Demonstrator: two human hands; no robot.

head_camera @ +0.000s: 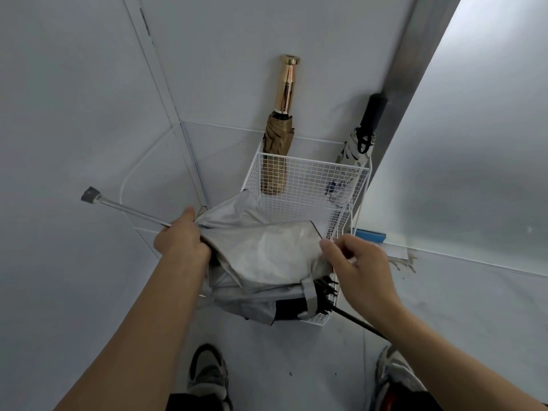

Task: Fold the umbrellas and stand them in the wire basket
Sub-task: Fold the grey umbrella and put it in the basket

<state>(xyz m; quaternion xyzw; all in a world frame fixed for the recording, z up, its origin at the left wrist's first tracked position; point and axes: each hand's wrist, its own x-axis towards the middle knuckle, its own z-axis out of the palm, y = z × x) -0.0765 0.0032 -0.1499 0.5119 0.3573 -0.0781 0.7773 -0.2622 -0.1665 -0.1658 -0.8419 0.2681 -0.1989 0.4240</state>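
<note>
Silver umbrella [261, 256] gripped by left hand [181, 235]; right hand [358, 268] pinching canopy; no legible writing.

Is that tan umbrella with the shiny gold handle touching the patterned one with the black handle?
Apart. The head view shows the tan umbrella at the wire basket's left back corner and the patterned umbrella at the right, with open mesh between them.

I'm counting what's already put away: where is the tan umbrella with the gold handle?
In the head view the tan umbrella stands upright in the back left corner of the wire basket, against the wall, left of the white patterned umbrella.
</note>
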